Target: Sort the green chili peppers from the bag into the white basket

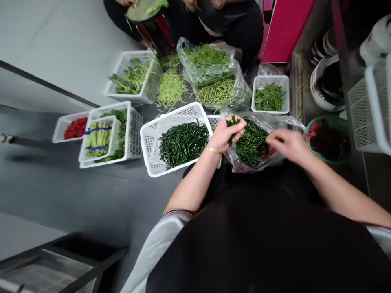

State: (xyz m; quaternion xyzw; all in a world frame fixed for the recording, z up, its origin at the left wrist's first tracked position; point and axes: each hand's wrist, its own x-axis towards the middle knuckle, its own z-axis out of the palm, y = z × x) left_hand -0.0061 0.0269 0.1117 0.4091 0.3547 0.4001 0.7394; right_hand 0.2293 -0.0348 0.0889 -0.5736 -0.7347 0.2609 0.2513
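Several dark green chili peppers stick up from my left hand (pixel 227 132), whose fingers are closed around them. Below both hands lies a clear plastic bag (pixel 236 165) with more green chilies (pixel 251 142) in it. My right hand (pixel 284 143) is over the bag's right side, fingertips pinched together; what they hold, if anything, is too small to make out. To the left of my left hand, a white perforated basket (pixel 151 140) holds a heap of loose green chilies (pixel 183 143).
Ahead are a clear bag of greens (pixel 210 75), a pile of cut stems (pixel 171 87) and a small basket of green pods (pixel 270 97). A green basin (pixel 317 152) stands right. Baskets with bundled stems (pixel 99 138) and red peppers (pixel 75 128) are left. Other people sit opposite.
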